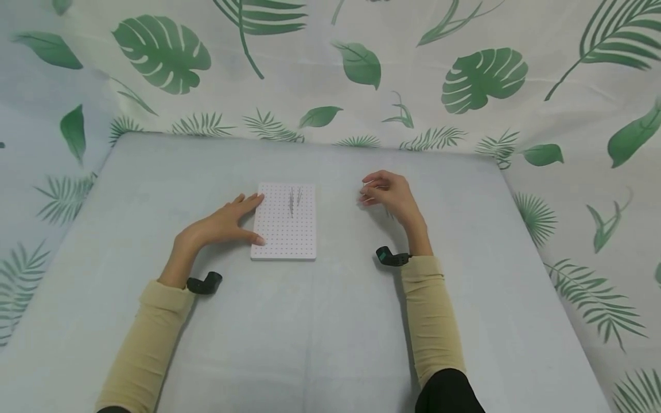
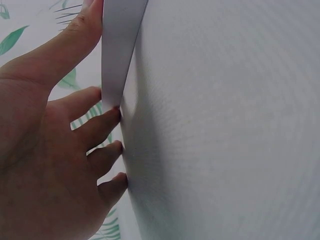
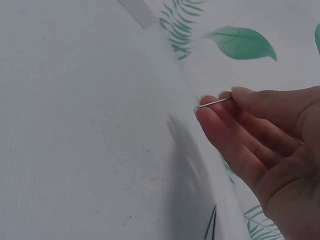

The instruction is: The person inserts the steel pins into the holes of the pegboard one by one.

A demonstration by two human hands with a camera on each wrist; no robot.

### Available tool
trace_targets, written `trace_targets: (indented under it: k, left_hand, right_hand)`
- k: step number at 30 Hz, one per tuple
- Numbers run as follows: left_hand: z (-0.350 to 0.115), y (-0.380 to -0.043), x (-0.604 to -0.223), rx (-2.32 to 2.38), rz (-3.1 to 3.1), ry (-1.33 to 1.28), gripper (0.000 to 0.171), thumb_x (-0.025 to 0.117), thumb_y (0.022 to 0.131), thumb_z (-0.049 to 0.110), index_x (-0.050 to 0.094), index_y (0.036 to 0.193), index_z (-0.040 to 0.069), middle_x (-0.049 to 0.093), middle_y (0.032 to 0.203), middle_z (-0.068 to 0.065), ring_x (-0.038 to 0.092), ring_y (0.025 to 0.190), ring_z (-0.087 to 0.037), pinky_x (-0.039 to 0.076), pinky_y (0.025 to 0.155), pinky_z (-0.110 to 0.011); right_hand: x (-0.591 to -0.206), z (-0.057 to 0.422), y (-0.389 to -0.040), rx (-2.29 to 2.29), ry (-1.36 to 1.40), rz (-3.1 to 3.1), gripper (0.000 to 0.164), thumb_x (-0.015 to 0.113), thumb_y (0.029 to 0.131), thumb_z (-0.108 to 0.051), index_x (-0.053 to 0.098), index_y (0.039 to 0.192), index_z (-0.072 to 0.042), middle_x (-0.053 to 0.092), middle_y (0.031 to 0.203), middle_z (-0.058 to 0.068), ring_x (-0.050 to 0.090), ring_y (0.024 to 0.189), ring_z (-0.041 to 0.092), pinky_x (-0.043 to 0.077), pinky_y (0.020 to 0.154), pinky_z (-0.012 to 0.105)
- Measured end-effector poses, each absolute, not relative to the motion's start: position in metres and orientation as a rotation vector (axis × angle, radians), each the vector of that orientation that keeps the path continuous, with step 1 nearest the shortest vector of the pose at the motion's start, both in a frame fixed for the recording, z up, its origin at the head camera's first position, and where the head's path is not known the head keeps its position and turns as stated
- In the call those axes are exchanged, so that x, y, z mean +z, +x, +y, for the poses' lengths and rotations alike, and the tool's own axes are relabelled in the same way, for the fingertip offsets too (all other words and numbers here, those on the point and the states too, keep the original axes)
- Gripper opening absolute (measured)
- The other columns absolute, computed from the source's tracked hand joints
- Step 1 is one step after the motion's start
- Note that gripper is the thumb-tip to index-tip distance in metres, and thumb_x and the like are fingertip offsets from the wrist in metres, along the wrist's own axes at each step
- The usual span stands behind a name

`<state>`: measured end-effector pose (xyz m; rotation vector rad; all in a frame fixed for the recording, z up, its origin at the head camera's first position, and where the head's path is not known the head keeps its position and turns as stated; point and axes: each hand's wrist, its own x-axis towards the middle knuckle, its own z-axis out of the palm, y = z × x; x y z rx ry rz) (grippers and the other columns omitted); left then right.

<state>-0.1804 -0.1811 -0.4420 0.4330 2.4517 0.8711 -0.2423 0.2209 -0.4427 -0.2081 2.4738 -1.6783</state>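
Note:
A white pegboard (image 1: 284, 229) with rows of small holes lies on the table, and several thin metal pins (image 1: 291, 202) stand in its far half. My left hand (image 1: 222, 225) rests at the board's left side with spread fingers, the thumb on its near left part. In the left wrist view the thumb and a fingertip touch the board's side (image 2: 117, 50). Right of the board, my right hand (image 1: 392, 198) is raised over the table. Between its thumb and fingertips it pinches a thin metal pin (image 3: 215, 103), held roughly level.
More thin pins (image 3: 211, 222) lie on the table below the right hand. A pale cloth (image 1: 310, 332) covers the table. Behind it hangs a leaf-printed curtain (image 1: 403, 74). A black wrist camera (image 1: 205, 283) sits on the left wrist, another camera (image 1: 391, 257) on the right.

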Motion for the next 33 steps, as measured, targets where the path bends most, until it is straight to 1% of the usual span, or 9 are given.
trace_targets:
  k: [2,5,12,17,19,23,28,33]
  left_hand:
    - [-0.180,-0.181,-0.443,0.865,2.453,0.436,0.107,0.082,0.087,0.039,0.015,0.166,0.012,0.008,0.173,-0.016,-0.004,0.159,-0.043,0.004,0.126,-0.067]
    - [-0.179,-0.180,-0.442,0.859,2.458,0.434,0.106,0.082,0.087,0.038,0.015,0.166,0.011,0.009,0.173,-0.017,-0.004,0.159,-0.044,0.004,0.126,-0.067]
    - [-0.179,-0.180,-0.442,0.862,2.457,0.432,0.106,0.081,0.088,0.037,0.016,0.166,0.011,0.009,0.173,-0.017,-0.004,0.159,-0.044,0.004,0.126,-0.067]
    - [-0.180,-0.180,-0.442,0.862,2.456,0.431,0.106,0.081,0.088,0.039,0.015,0.166,0.012,0.008,0.173,-0.016,-0.004,0.159,-0.043,0.004,0.126,-0.067]
    - [-0.181,-0.180,-0.442,0.862,2.457,0.431,0.106,0.081,0.088,0.039,0.015,0.166,0.012,0.008,0.173,-0.016,-0.004,0.159,-0.043,0.004,0.126,-0.067]
    - [-0.184,-0.180,-0.444,0.865,2.459,0.424,0.106,0.082,0.087,0.038,0.015,0.166,0.012,0.008,0.173,-0.016,-0.004,0.159,-0.043,0.004,0.126,-0.067]
    - [-0.178,-0.181,-0.446,0.889,2.438,0.442,0.108,0.082,0.087,0.042,0.015,0.166,0.014,0.008,0.174,-0.013,-0.005,0.160,-0.041,0.005,0.127,-0.066]
    - [-0.179,-0.181,-0.443,0.867,2.451,0.433,0.107,0.081,0.087,0.042,0.015,0.166,0.013,0.008,0.174,-0.014,-0.004,0.160,-0.041,0.004,0.127,-0.065]
  right_hand:
    - [-0.443,0.219,-0.242,-1.675,-0.223,2.471,0.028,0.068,0.097,-0.001,0.063,0.122,0.012,0.072,0.107,0.030,0.077,0.088,0.031,0.065,0.078,0.037]
    - [-0.443,0.215,-0.241,-1.684,-0.248,2.463,0.026,0.067,0.097,0.001,0.062,0.120,0.012,0.071,0.106,0.030,0.077,0.090,0.034,0.065,0.080,0.040]
    - [-0.440,0.203,-0.239,-1.754,-0.306,2.402,0.027,0.070,0.096,-0.004,0.064,0.117,0.012,0.073,0.105,0.024,0.077,0.087,0.025,0.065,0.080,0.038]
    - [-0.439,0.194,-0.238,-1.778,-0.366,2.390,0.020,0.071,0.096,-0.006,0.066,0.110,0.008,0.073,0.102,0.025,0.076,0.084,0.021,0.065,0.078,0.037]
    - [-0.440,0.189,-0.238,-1.789,-0.383,2.391,0.017,0.071,0.096,-0.005,0.067,0.107,0.007,0.072,0.101,0.024,0.076,0.083,0.022,0.065,0.077,0.037]
    - [-0.443,0.180,-0.238,-1.795,-0.399,2.389,0.016,0.071,0.095,-0.006,0.066,0.107,0.005,0.072,0.100,0.022,0.077,0.083,0.023,0.065,0.077,0.039]
    - [-0.445,0.173,-0.236,-1.794,-0.390,2.389,0.012,0.071,0.095,-0.005,0.065,0.103,0.002,0.072,0.098,0.019,0.077,0.083,0.023,0.065,0.079,0.042]
    - [-0.449,0.155,-0.234,-1.821,-0.427,2.324,0.012,0.072,0.094,-0.007,0.063,0.099,0.000,0.073,0.096,0.018,0.078,0.084,0.024,0.065,0.081,0.040]
